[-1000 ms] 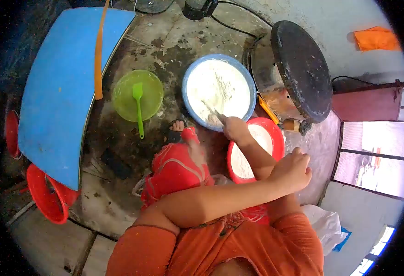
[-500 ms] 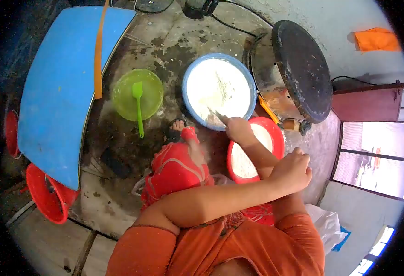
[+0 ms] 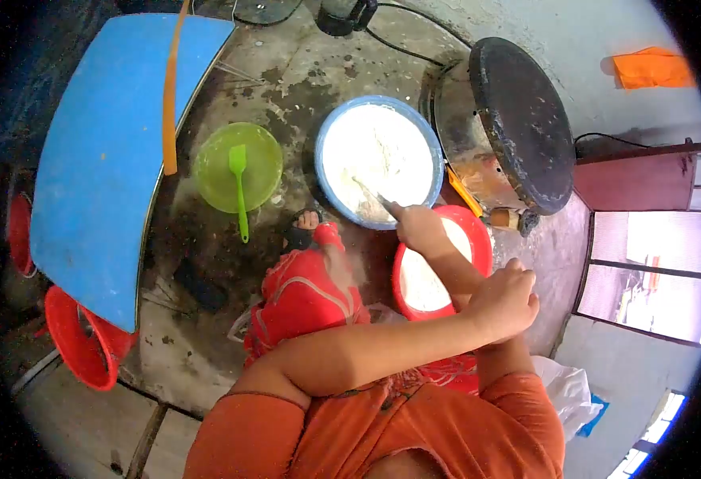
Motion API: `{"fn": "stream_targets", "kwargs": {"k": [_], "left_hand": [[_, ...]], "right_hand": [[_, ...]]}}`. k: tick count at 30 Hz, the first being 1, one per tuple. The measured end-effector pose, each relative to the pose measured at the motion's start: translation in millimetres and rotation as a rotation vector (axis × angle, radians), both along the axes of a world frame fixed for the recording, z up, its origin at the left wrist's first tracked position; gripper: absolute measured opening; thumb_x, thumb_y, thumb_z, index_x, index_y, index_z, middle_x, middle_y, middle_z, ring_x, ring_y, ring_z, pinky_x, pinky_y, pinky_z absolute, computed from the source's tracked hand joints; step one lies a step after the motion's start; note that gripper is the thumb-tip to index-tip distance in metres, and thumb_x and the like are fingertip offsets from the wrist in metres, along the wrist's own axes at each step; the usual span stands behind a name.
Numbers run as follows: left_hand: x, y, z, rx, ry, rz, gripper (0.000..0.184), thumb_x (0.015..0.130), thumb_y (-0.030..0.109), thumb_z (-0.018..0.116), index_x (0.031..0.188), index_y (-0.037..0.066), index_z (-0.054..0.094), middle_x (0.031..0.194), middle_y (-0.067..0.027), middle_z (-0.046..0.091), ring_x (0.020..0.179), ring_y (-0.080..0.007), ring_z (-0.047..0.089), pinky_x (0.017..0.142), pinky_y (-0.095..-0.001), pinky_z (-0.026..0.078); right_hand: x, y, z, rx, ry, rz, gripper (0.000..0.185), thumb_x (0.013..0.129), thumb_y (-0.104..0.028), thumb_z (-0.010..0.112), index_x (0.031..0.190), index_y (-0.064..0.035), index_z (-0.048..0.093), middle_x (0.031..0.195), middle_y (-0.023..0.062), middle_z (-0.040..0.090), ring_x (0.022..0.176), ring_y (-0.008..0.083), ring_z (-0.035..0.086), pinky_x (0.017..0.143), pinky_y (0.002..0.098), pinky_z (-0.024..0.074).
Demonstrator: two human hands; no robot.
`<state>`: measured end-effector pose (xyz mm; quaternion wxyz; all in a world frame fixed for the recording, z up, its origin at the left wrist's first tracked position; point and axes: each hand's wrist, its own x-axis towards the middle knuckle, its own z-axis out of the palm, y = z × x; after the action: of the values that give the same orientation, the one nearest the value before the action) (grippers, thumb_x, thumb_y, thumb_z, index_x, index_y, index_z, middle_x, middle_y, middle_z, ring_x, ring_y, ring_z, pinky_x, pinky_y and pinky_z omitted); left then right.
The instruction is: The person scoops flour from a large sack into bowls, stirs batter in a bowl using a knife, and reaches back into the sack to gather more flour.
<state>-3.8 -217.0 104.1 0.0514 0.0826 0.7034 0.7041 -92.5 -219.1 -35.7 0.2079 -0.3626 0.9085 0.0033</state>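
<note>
My right hand is closed around the dark handle of a slim stirring tool. Its lower end dips into a white mixture, so its exact shape is hidden. The mixture fills much of a blue basin, with yellowish, lumpy patches on top. Crossing over my right forearm is my left arm. My left hand is curled into a loose fist above that forearm, with nothing visible in it. Below my right wrist stands a red basin holding white stuff, partly covered by my arm.
A green spatula lies across a green lid or shallow bowl on the floor. Right of the blue basin is a round black griddle on a metal stand. A blue tabletop and a red bucket are at left.
The stirring tool has shifted slightly in the white mixture, its tip now a little further left and up. My right hand moved slightly with it; my left hand has barely moved.
</note>
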Motion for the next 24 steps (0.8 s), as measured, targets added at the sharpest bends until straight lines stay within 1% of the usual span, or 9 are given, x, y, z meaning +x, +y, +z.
{"fn": "stream_targets", "kwargs": {"k": [4,8,10,12,13,17,18,20,24], "left_hand": [[-0.6,-2.0,3.4,-0.006,-0.034,-0.025,0.024,0.082,0.017,0.056,0.095,-0.003,0.056,0.107,-0.0220,0.054,0.095,-0.0377,0.057,0.081,-0.0436,0.047],[1.8,-4.1,4.8,0.002,-0.027,-0.040,0.025,0.082,0.017,0.056,0.095,-0.004,0.057,0.106,-0.0219,0.054,0.093,-0.0379,0.057,0.081,-0.0436,0.047],[3.4,-2.1,4.4,0.017,-0.015,-0.031,0.026,0.082,0.018,0.056,0.097,-0.004,0.057,0.107,-0.0223,0.054,0.094,-0.0385,0.057,0.082,-0.0439,0.046],[3.9,-2.6,5.3,0.005,-0.005,0.005,0.028,0.082,0.018,0.056,0.098,-0.005,0.056,0.108,-0.0227,0.053,0.095,-0.0390,0.057,0.083,-0.0439,0.046],[3.1,-4.1,6.4,0.001,-0.015,-0.019,0.028,0.082,0.017,0.056,0.099,-0.005,0.056,0.109,-0.0233,0.053,0.095,-0.0396,0.056,0.083,-0.0439,0.046],[1.4,-0.5,-3.0,0.015,0.022,-0.006,0.027,0.082,0.017,0.055,0.099,-0.004,0.057,0.106,-0.0225,0.055,0.095,-0.0386,0.057,0.082,-0.0442,0.046],[1.3,-1.7,0.1,0.023,-0.001,0.008,0.027,0.082,0.016,0.056,0.099,-0.005,0.056,0.105,-0.0218,0.055,0.095,-0.0378,0.056,0.082,-0.0434,0.046],[-2.6,0.2,-0.1,0.021,0.004,-0.002,0.027,0.082,0.016,0.056,0.098,-0.005,0.056,0.104,-0.0218,0.055,0.095,-0.0377,0.056,0.082,-0.0425,0.046],[1.6,7.8,-4.4,0.046,0.052,0.032,0.026,0.082,0.015,0.055,0.098,-0.006,0.056,0.104,-0.0220,0.055,0.096,-0.0378,0.056,0.083,-0.0420,0.046]], "right_hand": [[-7.7,-10.6,-44.8,-0.030,-0.117,-0.132,0.033,0.080,-0.016,0.052,0.111,-0.0053,0.057,0.081,0.0229,0.063,0.079,0.0360,0.062,0.069,0.0461,0.0485],[-12.4,-1.8,-14.4,-0.227,-0.346,-0.388,0.034,0.080,-0.020,0.052,0.109,-0.0028,0.057,0.082,0.0233,0.063,0.081,0.0385,0.061,0.073,0.0466,0.0476],[-10.4,4.4,4.6,-0.247,-0.205,-0.225,0.036,0.081,-0.018,0.050,0.114,-0.0040,0.056,0.081,0.0245,0.062,0.078,0.0385,0.061,0.072,0.0470,0.0478],[-5.7,2.8,28.6,-0.029,-0.029,-0.167,0.035,0.083,-0.015,0.046,0.115,-0.0050,0.057,0.080,0.0237,0.062,0.076,0.0387,0.061,0.069,0.0477,0.0479],[-4.5,7.0,26.9,-0.071,0.025,-0.083,0.042,0.079,-0.013,0.052,0.120,-0.0098,0.056,0.078,0.0248,0.061,0.074,0.0390,0.061,0.068,0.0470,0.0482],[2.8,-3.9,-18.7,-0.017,0.041,0.003,0.043,0.077,-0.009,0.048,0.119,-0.0109,0.055,0.076,0.0217,0.062,0.073,0.0380,0.062,0.066,0.0470,0.0484],[1.3,-9.8,-32.0,-0.008,0.008,-0.038,0.025,0.086,-0.015,0.045,0.096,-0.0010,0.063,0.082,0.0203,0.065,0.080,0.0365,0.063,0.069,0.0471,0.0500],[-7.9,-5.8,-68.4,-0.031,-0.057,-0.159,0.026,0.083,-0.018,0.050,0.100,-0.0024,0.063,0.083,0.0226,0.064,0.080,0.0375,0.063,0.071,0.0472,0.0499],[-8.0,-1.2,-32.4,-0.306,-0.216,-0.296,0.031,0.081,-0.020,0.054,0.107,-0.0052,0.061,0.084,0.0241,0.063,0.080,0.0387,0.062,0.071,0.0477,0.0493]]}}
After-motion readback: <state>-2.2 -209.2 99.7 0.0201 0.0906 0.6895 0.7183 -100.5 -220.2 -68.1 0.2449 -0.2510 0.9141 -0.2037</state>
